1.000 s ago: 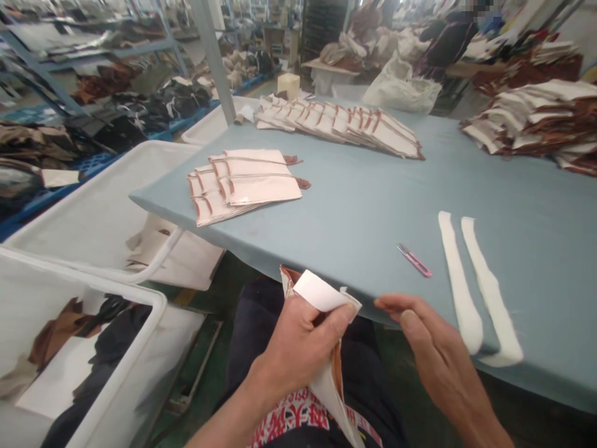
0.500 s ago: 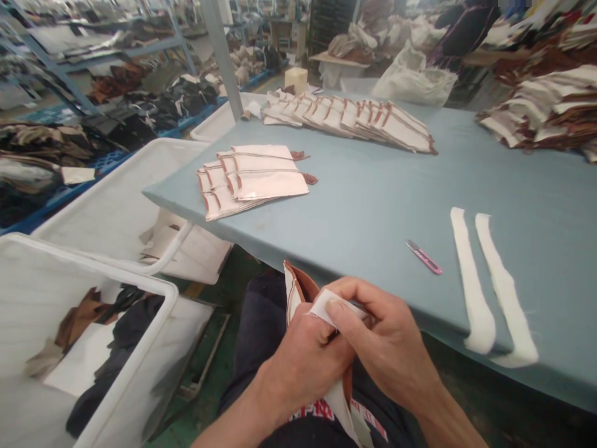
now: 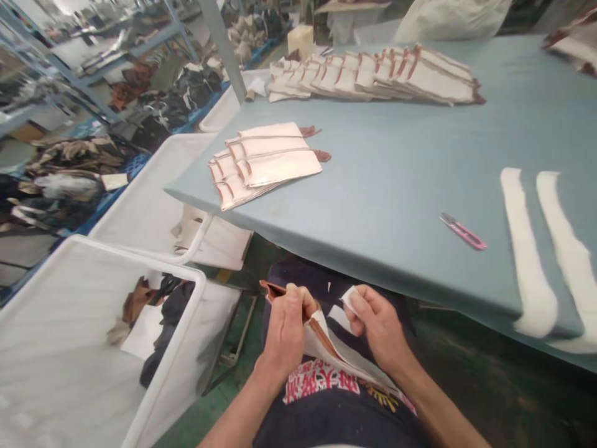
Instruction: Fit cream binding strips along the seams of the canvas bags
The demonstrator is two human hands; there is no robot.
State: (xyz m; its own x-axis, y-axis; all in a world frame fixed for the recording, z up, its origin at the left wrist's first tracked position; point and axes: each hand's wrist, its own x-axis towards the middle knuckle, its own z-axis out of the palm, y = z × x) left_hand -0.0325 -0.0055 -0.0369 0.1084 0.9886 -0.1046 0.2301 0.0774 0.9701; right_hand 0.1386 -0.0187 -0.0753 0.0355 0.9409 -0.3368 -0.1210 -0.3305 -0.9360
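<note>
Over the lap, just below the edge of the grey-blue table (image 3: 396, 186), both hands grip a cream fabric piece with brown trim (image 3: 326, 339). The left hand (image 3: 285, 326) clenches its brown-edged end and the right hand (image 3: 380, 323) pinches a white flap, so the piece spreads open between them. Pink thread snips (image 3: 462, 231) lie on the table within reach, near 2 white fleecy strips (image 3: 527, 249).

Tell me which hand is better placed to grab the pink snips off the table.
Right, probably. The pink snips lie on the table up and right of the right hand, whose fingers pinch only a white flap. The left hand is farther away, gripping the fabric piece by its brown end.
</note>
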